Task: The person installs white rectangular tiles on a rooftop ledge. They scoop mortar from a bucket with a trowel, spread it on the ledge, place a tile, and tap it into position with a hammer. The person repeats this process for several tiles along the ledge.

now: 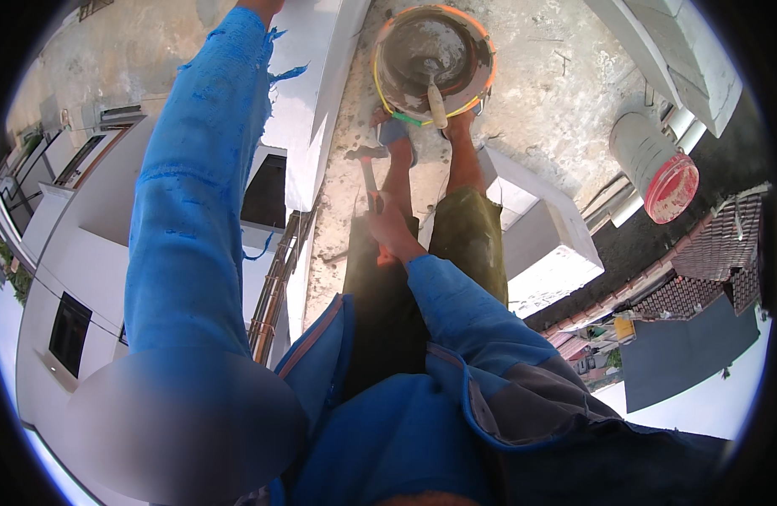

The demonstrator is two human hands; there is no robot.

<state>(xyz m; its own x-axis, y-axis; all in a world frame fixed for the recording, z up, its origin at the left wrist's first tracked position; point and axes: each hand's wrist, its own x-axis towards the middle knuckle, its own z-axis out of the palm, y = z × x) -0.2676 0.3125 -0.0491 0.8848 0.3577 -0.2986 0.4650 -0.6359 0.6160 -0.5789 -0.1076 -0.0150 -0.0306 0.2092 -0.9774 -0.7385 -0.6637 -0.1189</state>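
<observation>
My right hand (392,228) is closed around the handle of a hammer (368,171), in front of my thighs. The hammer's head points away from me, above the rough concrete. My left arm, in a frayed blue sleeve, stretches far forward along a white wall (308,110). Only a sliver of my left hand (262,6) shows at the upper edge; its fingers are out of the picture. Beyond my feet stands a round tub (376,72) with an orange and yellow rim, holding wet grey mortar (414,51). A trowel (436,103) rests in it, handle toward me.
I stand on a high, narrow concrete surface (540,93). A whitish bucket (637,148) with a red rim lies tilted near the right edge. White concrete blocks (548,232) rise beside my legs. Poles (274,291) run along the left drop, with houses and tiled roofs (717,261) below.
</observation>
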